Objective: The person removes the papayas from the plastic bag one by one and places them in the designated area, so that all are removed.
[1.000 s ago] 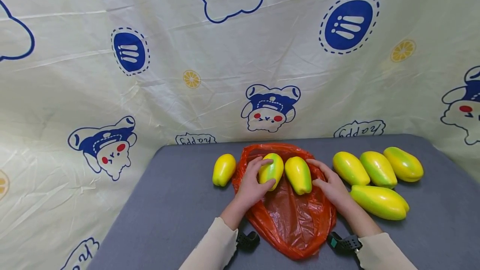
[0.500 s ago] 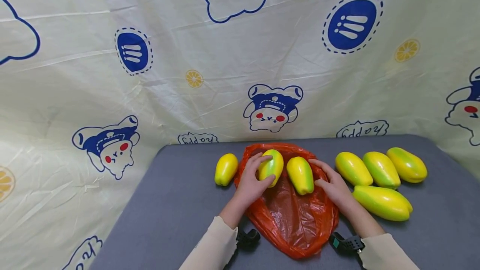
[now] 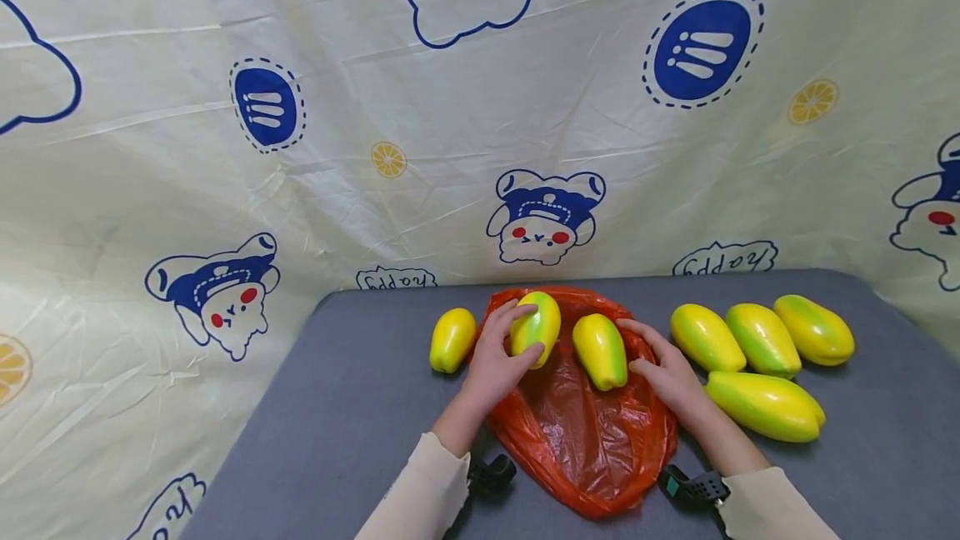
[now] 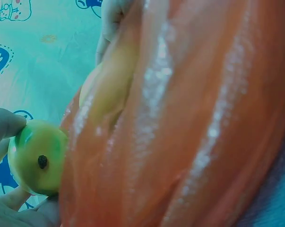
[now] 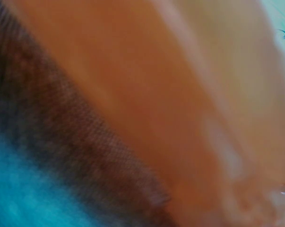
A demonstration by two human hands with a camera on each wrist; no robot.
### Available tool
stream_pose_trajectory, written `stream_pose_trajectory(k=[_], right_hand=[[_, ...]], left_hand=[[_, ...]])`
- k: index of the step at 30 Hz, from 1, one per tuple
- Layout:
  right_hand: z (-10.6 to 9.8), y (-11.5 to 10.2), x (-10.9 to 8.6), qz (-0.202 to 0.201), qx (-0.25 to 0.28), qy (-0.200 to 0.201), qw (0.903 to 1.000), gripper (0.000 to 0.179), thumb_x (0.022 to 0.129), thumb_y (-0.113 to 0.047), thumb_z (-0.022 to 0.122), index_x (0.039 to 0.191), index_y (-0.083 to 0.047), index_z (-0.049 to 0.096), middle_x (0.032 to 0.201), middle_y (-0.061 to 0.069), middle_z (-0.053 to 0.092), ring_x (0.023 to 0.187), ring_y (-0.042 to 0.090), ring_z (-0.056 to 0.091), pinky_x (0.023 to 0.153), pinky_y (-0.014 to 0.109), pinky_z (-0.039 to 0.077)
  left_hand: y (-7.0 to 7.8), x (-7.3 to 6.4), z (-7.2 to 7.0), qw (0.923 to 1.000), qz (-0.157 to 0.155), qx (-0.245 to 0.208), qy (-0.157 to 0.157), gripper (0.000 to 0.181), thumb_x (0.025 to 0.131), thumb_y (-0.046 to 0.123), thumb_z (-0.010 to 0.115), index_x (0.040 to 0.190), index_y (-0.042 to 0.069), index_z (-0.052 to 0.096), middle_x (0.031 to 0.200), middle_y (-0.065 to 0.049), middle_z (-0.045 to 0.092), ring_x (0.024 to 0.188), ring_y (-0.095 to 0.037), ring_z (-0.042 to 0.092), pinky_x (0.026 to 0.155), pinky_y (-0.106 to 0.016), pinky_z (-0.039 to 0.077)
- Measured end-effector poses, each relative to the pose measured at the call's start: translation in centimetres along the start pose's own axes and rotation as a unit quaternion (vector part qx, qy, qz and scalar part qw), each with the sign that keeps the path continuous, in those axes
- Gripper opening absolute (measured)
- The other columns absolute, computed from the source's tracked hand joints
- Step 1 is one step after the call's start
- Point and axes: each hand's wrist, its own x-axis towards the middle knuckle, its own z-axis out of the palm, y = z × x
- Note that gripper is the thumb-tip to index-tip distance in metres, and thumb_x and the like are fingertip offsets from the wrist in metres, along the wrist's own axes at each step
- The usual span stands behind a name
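Note:
My left hand (image 3: 495,357) grips a yellow-green papaya (image 3: 540,327) over the left part of a red plastic bag (image 3: 592,448). In the left wrist view, fingers (image 4: 7,124) and thumb curve about this papaya (image 4: 40,163), whose dark stem spot faces the camera. A second papaya (image 3: 600,352) sits at the bag's mouth, beside my right hand (image 3: 667,369). That hand rests at the bag's right rim, thumb and fingers apart. In the right wrist view the blurred bag (image 5: 133,94) fills most of the picture and hides the fingers.
One papaya (image 3: 453,340) lies left of the bag on the grey table (image 3: 360,415). Several more are on the right, including a papaya (image 3: 765,407) close to the right forearm. A printed curtain (image 3: 450,215) hangs behind the table's far edge.
My left hand has lifted its papaya slightly up and away toward the bag's far rim, then a little left. The right hand, the bag and the other papayas stay in place.

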Motion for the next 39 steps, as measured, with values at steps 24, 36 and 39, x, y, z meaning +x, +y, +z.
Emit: stream_pose_trajectory(k=[24,36,39], right_hand=[[0.0,0.0,0.0,0.001,0.002,0.001,1.0,0.063,0.098,-0.009,0.05,0.157,-0.02,0.03,0.16,0.023,0.029,0.129,0.042,0.048,0.087,0.038,0.06],[0.0,-0.1,0.0,0.009,0.004,-0.001,1.0,0.063,0.098,-0.009,0.05,0.157,-0.02,0.028,0.161,0.023,0.027,0.129,0.043,0.049,0.084,0.038,0.061],[0.0,-0.1,0.0,0.008,0.005,-0.001,1.0,0.063,0.098,-0.009,0.05,0.157,-0.02,0.028,0.161,0.023,0.027,0.129,0.043,0.049,0.084,0.038,0.061]], left_hand=[[1.0,0.1,-1.8,0.9993,0.016,-0.014,0.029,0.053,0.088,0.022,0.072,0.137,0.034,0.057,0.16,0.004,0.032,0.14,-0.027,0.039,0.106,-0.051,0.048],[1.1,0.3,-3.0,0.998,0.025,-0.002,0.058,0.051,0.089,0.02,0.072,0.136,0.031,0.058,0.159,0.004,0.034,0.137,-0.028,0.042,0.107,-0.051,0.047],[1.2,0.2,-3.2,0.9976,0.028,-0.007,0.063,0.05,0.089,0.019,0.072,0.136,0.031,0.058,0.159,0.003,0.034,0.139,-0.029,0.04,0.108,-0.053,0.046]])
